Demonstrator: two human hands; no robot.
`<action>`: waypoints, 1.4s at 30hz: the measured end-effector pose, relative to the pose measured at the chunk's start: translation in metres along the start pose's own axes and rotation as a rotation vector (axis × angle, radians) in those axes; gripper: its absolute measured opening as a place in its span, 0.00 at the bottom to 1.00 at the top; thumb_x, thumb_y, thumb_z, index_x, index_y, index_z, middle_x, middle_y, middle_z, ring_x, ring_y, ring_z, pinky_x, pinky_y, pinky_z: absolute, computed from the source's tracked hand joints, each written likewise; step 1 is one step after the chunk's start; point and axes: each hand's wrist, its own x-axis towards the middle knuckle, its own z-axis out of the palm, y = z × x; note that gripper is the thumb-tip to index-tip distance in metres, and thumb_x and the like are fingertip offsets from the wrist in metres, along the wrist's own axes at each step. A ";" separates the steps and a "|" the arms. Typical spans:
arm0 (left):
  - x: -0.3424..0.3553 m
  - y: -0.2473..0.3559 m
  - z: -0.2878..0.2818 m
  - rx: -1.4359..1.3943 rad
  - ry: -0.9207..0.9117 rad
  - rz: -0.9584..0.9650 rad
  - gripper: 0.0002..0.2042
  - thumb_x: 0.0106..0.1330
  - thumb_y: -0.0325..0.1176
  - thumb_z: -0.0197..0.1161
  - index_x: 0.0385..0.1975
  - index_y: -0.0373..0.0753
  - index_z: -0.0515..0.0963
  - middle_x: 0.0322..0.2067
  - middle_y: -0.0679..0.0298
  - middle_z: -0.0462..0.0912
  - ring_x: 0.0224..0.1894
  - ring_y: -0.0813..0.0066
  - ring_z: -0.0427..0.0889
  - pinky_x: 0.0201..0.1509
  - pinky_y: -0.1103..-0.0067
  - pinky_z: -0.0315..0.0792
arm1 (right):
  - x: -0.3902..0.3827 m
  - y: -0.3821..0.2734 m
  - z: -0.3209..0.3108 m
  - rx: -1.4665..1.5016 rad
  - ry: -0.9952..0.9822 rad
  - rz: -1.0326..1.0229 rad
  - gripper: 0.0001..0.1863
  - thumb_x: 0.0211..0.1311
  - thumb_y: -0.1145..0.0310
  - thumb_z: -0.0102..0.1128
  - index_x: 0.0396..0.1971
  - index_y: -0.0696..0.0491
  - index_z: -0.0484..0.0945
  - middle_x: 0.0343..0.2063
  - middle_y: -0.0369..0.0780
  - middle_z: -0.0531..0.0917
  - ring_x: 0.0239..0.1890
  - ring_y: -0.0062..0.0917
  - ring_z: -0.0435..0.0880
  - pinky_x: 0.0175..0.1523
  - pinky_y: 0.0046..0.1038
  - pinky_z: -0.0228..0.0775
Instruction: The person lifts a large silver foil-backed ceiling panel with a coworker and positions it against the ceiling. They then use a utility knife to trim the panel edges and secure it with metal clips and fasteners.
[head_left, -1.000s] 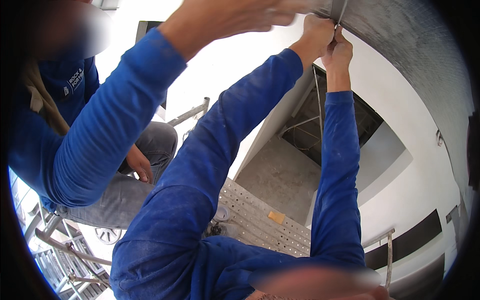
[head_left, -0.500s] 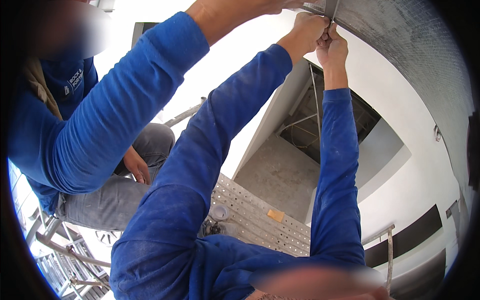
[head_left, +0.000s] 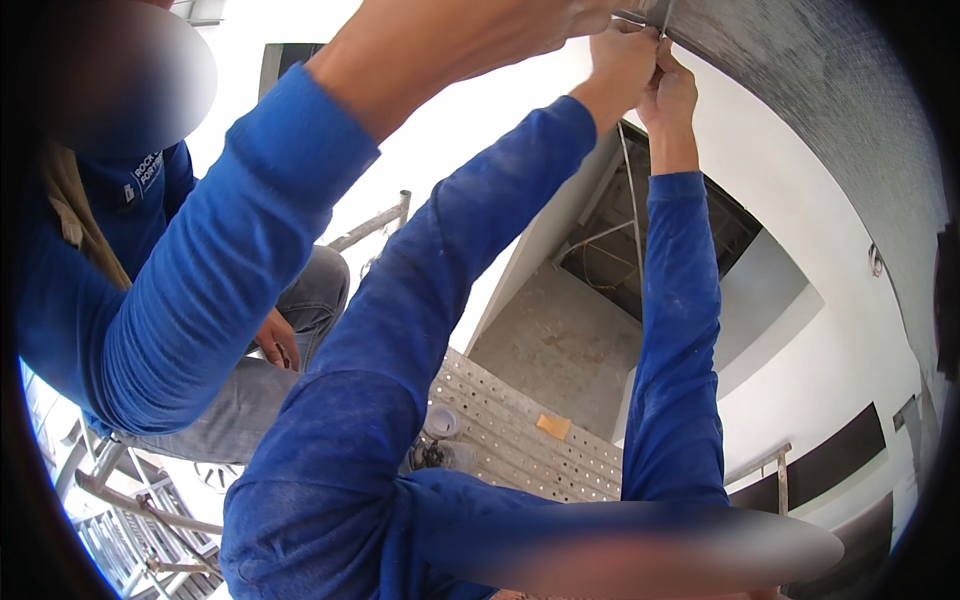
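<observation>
My left hand (head_left: 622, 70) and my right hand (head_left: 670, 97) are raised together at the top of the view, against the lower edge of a large grey panel (head_left: 800, 100) with a mesh-like texture. Both have curled, pinching fingers that meet at a thin metal strip (head_left: 667, 18) by the panel's edge. Whatever small piece sits between the fingertips is too small to make out. Just left of my hands, a co-worker's hand (head_left: 480, 35) reaches up toward the same edge; its fingertips are partly cut off by the frame.
The co-worker sits close on the left, a second hand (head_left: 277, 340) resting by grey trousers (head_left: 210, 405). Below lies a perforated metal platform (head_left: 500, 450) with a white cup (head_left: 442, 420) and a yellow-orange piece (head_left: 553, 427). Scaffold tubes (head_left: 150, 512) stand lower left, a railing (head_left: 783, 480) lower right.
The co-worker's raised forearm has shifted left and lower, with more of the wrist and hand showing. My left hand has edged slightly right; my right hand stays nearly in place.
</observation>
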 end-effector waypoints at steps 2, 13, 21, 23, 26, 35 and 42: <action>0.015 0.000 -0.014 -0.096 -0.163 -0.128 0.05 0.67 0.22 0.59 0.33 0.26 0.79 0.28 0.52 0.82 0.24 0.64 0.81 0.22 0.69 0.73 | -0.004 -0.002 0.003 -0.011 -0.039 0.003 0.15 0.80 0.62 0.51 0.42 0.58 0.81 0.33 0.35 0.82 0.31 0.20 0.75 0.37 0.24 0.69; 0.042 -0.039 -0.005 -0.046 0.028 -0.011 0.07 0.68 0.23 0.60 0.29 0.26 0.78 0.24 0.52 0.80 0.23 0.66 0.79 0.21 0.68 0.71 | -0.011 0.005 0.008 -0.054 0.069 -0.044 0.15 0.80 0.64 0.52 0.38 0.59 0.80 0.28 0.35 0.78 0.30 0.22 0.73 0.37 0.25 0.67; 0.036 -0.054 -0.002 0.220 0.199 0.293 0.08 0.66 0.27 0.63 0.30 0.26 0.80 0.25 0.51 0.83 0.26 0.66 0.83 0.27 0.69 0.76 | -0.005 0.008 0.002 -0.029 0.074 -0.038 0.16 0.80 0.61 0.51 0.42 0.57 0.82 0.33 0.37 0.84 0.35 0.24 0.83 0.42 0.27 0.76; 0.035 -0.049 -0.004 0.196 0.131 0.241 0.08 0.66 0.27 0.64 0.29 0.26 0.80 0.24 0.51 0.83 0.25 0.66 0.83 0.26 0.70 0.75 | -0.010 0.001 0.006 -0.049 0.005 -0.022 0.16 0.80 0.62 0.52 0.38 0.58 0.81 0.27 0.35 0.78 0.28 0.22 0.73 0.38 0.26 0.67; 0.036 -0.038 -0.010 0.068 0.001 0.079 0.08 0.65 0.25 0.64 0.25 0.28 0.80 0.20 0.52 0.81 0.18 0.67 0.78 0.20 0.70 0.72 | -0.015 -0.006 0.011 -0.096 -0.015 -0.008 0.17 0.80 0.60 0.53 0.34 0.57 0.81 0.23 0.34 0.74 0.25 0.21 0.66 0.37 0.27 0.63; 0.043 -0.038 -0.002 -0.063 0.051 0.044 0.08 0.64 0.23 0.66 0.25 0.27 0.77 0.19 0.53 0.76 0.16 0.67 0.74 0.14 0.70 0.63 | -0.025 -0.014 0.016 -0.236 0.040 0.056 0.16 0.76 0.55 0.59 0.37 0.54 0.80 0.24 0.30 0.74 0.26 0.19 0.66 0.37 0.25 0.63; 0.037 -0.039 -0.006 0.030 0.108 0.026 0.07 0.63 0.26 0.69 0.30 0.28 0.80 0.25 0.55 0.78 0.27 0.67 0.75 0.30 0.69 0.71 | -0.058 -0.014 0.005 -0.365 0.222 0.132 0.19 0.76 0.53 0.60 0.37 0.57 0.79 0.22 0.30 0.72 0.23 0.18 0.66 0.36 0.25 0.62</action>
